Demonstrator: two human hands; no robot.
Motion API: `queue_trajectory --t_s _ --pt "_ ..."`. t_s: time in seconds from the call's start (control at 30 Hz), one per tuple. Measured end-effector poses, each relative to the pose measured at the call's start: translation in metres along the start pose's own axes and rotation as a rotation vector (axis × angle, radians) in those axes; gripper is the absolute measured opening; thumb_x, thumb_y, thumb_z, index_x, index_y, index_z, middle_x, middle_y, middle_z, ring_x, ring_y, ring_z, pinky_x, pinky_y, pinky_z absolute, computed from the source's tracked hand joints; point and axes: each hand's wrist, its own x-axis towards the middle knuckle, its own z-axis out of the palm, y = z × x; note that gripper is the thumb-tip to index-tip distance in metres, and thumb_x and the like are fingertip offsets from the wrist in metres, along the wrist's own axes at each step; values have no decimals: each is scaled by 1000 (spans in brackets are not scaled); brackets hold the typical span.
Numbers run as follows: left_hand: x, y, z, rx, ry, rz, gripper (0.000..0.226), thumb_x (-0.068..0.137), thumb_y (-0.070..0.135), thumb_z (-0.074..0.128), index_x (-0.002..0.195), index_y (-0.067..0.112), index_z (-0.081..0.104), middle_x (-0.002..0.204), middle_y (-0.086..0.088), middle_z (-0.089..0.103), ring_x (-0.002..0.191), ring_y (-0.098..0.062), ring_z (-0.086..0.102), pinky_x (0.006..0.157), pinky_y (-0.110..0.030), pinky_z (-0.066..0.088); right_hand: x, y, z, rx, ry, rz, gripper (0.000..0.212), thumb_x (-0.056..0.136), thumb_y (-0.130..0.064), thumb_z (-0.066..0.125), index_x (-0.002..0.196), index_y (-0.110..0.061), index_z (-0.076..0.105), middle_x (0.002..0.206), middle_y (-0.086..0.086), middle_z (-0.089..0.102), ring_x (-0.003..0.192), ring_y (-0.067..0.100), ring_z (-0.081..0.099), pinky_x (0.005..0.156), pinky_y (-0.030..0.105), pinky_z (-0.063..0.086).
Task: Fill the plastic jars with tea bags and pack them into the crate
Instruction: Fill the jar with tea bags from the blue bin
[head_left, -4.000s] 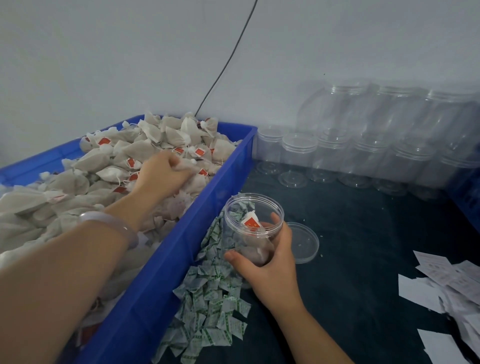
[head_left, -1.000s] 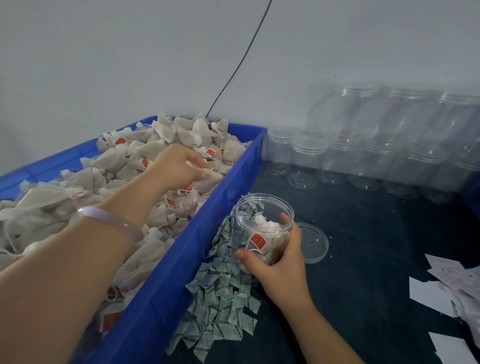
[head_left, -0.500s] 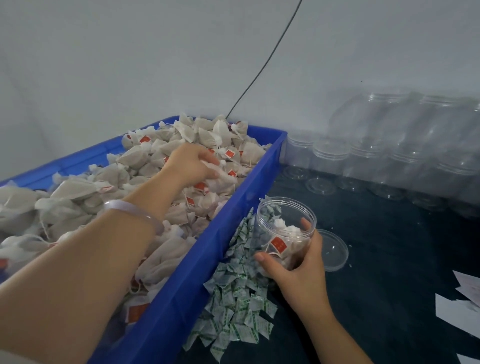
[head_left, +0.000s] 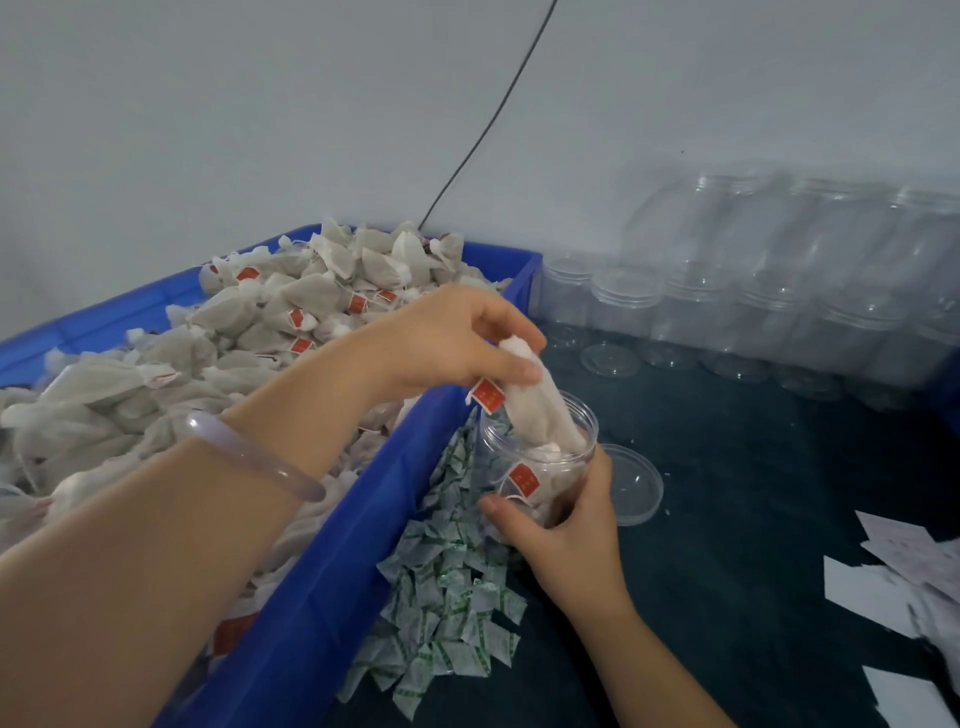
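A blue bin (head_left: 322, 587) holds a heap of tea bags (head_left: 156, 374), each with a small red tag whose print is too small to read. Over the bin's right wall, the left hand (head_left: 447, 338), with a pale bracelet (head_left: 249, 457) on its wrist, pinches one tea bag (head_left: 540, 410) between thumb and fingers. The bag's lower end is inside the mouth of an open jar (head_left: 540, 462). The jar stands just right of the bin and holds a few bags. The right hand (head_left: 566, 535) grips it from the near side. Green-printed sachets (head_left: 447, 597) lie against the bin's right wall, their writing illegible. Right of the bin lie a clear lid (head_left: 636, 483) and paper slips (head_left: 893, 571), with empty jars (head_left: 727, 312) farther back by the wall.
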Motion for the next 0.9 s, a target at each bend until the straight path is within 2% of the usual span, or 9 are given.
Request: queue_trajectory --t_s 0.07,0.27,0.37,0.47,0.53,0.6,0.73,0.83,0.9 --pt "-1 -2 2 212 -10 8 25 74 5 78 91 21 71 91 3 71 68 -5 68 71 -24 57 0 0 1 -2 8 9 83 52 -40 86 121 -49 41 114 -29 59 107 -2 61 82 12 49" --pt "-2 1 16 530 62 209 23 73 17 81 90 26 68 84 12 69 73 2 64 68 -12 51 1 1 1 -13 6 -5 77 54 -37 87 115 -57 44 114 -25 60 106 1 62 81 13 50" --pt "-2 4 25 789 -86 246 8 78 24 75 84 24 71 80 14 69 74 1 63 73 -21 53 1 2 1 -32 0 -9 76 54 -37 87 109 -64 42 110 -26 61 102 0 63 78 12 49" --pt "3 6 32 1053 -226 260 15 85 28 69 96 21 76 91 10 61 84 -5 56 85 -32 48 0 1 0 -43 -9 -6 76 53 -38 86 108 -67 41 109 -27 61 101 -1 64 76 11 49" --pt "3 10 29 1076 -168 316 24 85 32 69 106 23 73 90 9 50 84 -6 47 84 -28 43 0 1 0 -48 -4 -18 76 53 -38 86 110 -62 42 109 -26 61 101 -1 63 76 10 49" --pt "1 12 25 1007 -85 345 25 83 30 71 108 25 72 89 10 57 79 -5 49 80 -22 41 0 0 0 -52 2 -23 76 54 -37 86 111 -61 43 111 -26 60 103 -1 62 77 10 48" --pt "-7 12 34 921 -233 185 15 90 25 62 96 26 75 87 15 68 79 -2 58 100 -34 43 0 -2 0 -65 9 -35 74 55 -34 85 114 -51 44 109 -25 61 100 -2 63 75 10 49" --pt "-9 14 34 844 -253 198 26 97 31 49 96 18 71 78 11 65 74 -1 57 118 -36 19 -1 -3 0 -72 16 -51 79 54 -36 85 121 -37 45 110 -21 61 103 3 63 80 16 51" --pt "-10 16 30 745 -91 369 31 100 29 45 99 11 70 82 4 69 78 -5 61 118 -30 14 -2 -7 -1 -85 61 -81 81 51 -38 85 122 -33 45 111 -25 59 105 3 62 82 15 50"
